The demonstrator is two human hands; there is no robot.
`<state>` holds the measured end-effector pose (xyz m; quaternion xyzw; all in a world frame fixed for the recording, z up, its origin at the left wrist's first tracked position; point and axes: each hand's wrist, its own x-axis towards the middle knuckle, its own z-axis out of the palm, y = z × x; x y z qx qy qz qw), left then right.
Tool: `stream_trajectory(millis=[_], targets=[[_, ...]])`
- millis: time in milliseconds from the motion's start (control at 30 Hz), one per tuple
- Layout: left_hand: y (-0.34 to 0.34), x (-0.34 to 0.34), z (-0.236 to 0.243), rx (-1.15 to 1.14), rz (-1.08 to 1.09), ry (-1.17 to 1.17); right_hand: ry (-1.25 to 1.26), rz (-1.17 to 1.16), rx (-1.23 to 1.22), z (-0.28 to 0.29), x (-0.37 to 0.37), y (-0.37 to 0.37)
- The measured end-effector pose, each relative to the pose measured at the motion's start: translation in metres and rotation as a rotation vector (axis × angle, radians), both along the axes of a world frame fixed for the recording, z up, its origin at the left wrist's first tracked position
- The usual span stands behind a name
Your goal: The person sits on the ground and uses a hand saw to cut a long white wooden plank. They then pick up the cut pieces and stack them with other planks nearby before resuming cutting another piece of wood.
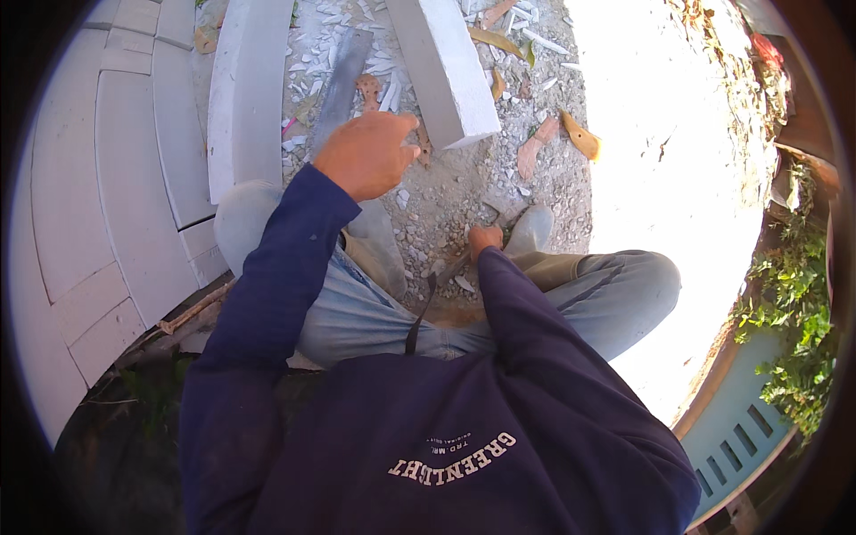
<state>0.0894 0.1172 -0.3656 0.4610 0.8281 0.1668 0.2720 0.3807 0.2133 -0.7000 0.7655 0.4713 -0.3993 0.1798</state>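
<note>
Navy-sleeved, a seated person's left hand [367,155] hangs over pale rubble, its thumb and forefinger parted and its remaining fingers partly hidden from above. The right hand [484,238], lower and between the bent knees, is curled; whether its fingers grip the narrow grey strip [457,267] showing just beside it cannot be told. A long, flat, dark-grey blade [346,76] extends ahead of the left hand, its upper end amid thin white chips [382,67], its near end hidden behind the hand and cuff. Just ahead and to the right, a long pale-grey rectangular block [441,76] points its white, squared end toward the person, while a second long pale-grey block [248,98] lies left of the blade. Dry brown leaves [581,136] dot the gritty ground [562,192]. Faded blue jeans [615,299] cover the legs, a dark strap [415,332] between them. Smooth pale-grey slabs [134,160] sit close together along the left; at far right, beyond a sunlit strip, green foliage [798,312] overhangs a slotted light-blue plastic basket [731,464].
</note>
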Motion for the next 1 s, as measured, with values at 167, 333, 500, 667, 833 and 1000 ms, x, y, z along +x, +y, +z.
stream_trajectory(millis=[167,333,500,667,833,1000], targets=[[-0.043,-0.021,-0.013,-0.047,0.165,0.059,0.137,-0.066,0.092,-0.004,0.017,0.004],[-0.040,-0.022,0.003,-0.099,0.186,-0.028,0.354,-0.611,0.143,0.060,-0.035,0.003],[-0.027,-0.019,-0.010,0.063,0.175,0.044,0.734,-0.726,0.047,0.054,-0.017,0.075],[-0.029,-0.013,0.005,-0.071,0.144,0.058,0.644,-0.262,0.759,0.161,-0.066,0.054],[0.001,0.024,0.003,-0.068,-0.132,-0.190,0.986,-0.275,0.609,0.250,-0.094,0.099],[0.025,0.075,0.009,0.490,0.012,-0.878,1.249,0.032,0.668,0.362,-0.174,0.070]])
